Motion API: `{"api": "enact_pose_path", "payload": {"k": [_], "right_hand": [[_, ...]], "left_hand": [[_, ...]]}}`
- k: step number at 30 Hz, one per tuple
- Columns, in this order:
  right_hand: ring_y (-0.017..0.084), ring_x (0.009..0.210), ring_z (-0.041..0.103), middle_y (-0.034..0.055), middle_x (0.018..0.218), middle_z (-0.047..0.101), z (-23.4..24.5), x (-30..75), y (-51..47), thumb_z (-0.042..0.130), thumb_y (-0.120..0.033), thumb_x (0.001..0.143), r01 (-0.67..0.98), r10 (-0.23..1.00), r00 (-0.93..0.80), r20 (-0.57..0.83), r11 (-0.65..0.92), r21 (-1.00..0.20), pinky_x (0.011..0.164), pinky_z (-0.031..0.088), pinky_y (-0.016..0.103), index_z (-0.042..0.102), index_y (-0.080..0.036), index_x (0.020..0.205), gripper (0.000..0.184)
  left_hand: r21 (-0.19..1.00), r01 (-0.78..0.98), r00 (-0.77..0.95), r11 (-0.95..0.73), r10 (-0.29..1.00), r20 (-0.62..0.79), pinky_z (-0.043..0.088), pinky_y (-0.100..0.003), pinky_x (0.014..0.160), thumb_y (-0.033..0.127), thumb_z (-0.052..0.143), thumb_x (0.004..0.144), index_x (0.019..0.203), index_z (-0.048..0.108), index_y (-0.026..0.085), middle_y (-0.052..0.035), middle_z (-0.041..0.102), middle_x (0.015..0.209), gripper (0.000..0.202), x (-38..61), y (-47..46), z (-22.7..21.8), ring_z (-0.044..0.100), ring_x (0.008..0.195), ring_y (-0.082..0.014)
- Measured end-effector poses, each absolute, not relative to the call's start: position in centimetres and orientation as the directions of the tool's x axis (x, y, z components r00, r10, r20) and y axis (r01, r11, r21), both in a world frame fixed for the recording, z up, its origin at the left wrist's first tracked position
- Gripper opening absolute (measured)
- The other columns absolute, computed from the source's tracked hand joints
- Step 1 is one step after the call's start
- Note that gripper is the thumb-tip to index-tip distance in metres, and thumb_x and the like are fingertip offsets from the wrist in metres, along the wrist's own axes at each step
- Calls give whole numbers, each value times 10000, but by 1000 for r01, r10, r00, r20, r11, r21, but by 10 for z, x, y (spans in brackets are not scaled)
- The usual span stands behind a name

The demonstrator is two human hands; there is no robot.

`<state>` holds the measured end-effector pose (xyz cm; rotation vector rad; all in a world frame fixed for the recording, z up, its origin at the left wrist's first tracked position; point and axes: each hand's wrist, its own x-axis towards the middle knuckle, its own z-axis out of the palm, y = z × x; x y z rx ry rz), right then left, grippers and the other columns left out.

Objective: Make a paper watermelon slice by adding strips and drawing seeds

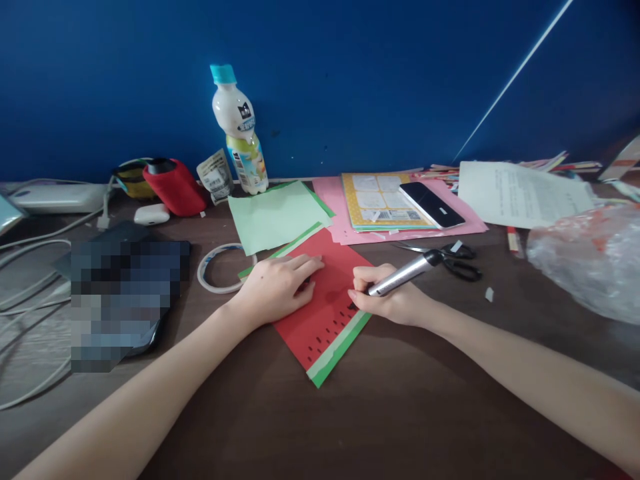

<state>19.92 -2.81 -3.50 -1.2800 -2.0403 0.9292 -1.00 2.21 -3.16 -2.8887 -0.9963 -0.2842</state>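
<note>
A red sheet of paper (345,257) with green and pale-green strips along two opposite edges lies at a slant on the desk. Small black marks run in rows beside its near green strip. Spread over the sheet's left part, my left hand (280,283) lies with fingers stretched out, partly hiding something dark under it. My right hand (387,293) grips a silver marker pen (405,273), its writing end at the paper near the last black marks. The pen's tip is mostly hidden by my fingers.
Scissors (457,261) lie just right of the pen, a tape roll (203,272) left of my left hand. Behind are green paper (275,213), pink paper (330,200), a phone (431,203) and a bottle (245,133). Crumpled plastic (590,260) sits right; cables (30,307) trail left.
</note>
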Motion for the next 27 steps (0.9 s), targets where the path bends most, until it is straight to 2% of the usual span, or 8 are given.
{"api": "enact_pose_path", "payload": {"k": [8,13,17,27], "right_hand": [[60,456,262,-69,495,298,-33,200,-29,503,-223,733,504,914,-395,92,299,-810,443,218,211,298,-183,545,281],[63,461,263,-70,496,280,-36,204,-28,488,-194,751,436,946,-262,190,292,-851,459,230,215,306,-184,547,274],[60,456,278,-73,502,288,-36,206,-25,490,-203,760,436,938,-331,106,251,-864,456,239,210,332,-180,554,260],[57,451,248,-72,482,274,-36,204,-24,490,-181,733,537,921,-363,144,333,-775,443,215,208,260,-183,543,299]], "left_hand": [[-6,626,766,-780,614,191,461,-241,620,255,362,809,1161,484,227,-35,607,1086,373,-10,21,-31,605,836,-155],[-25,634,763,-773,619,184,452,-239,614,249,349,814,1164,478,234,-20,612,1082,374,-10,22,-31,606,837,-157],[-35,623,772,-781,608,185,449,-248,606,236,349,807,1167,469,228,-7,606,1095,379,-10,22,-32,604,848,-162],[-32,637,760,-770,621,194,443,-255,593,247,358,810,1155,483,240,3,609,1097,367,-10,21,-32,611,825,-163]]}}
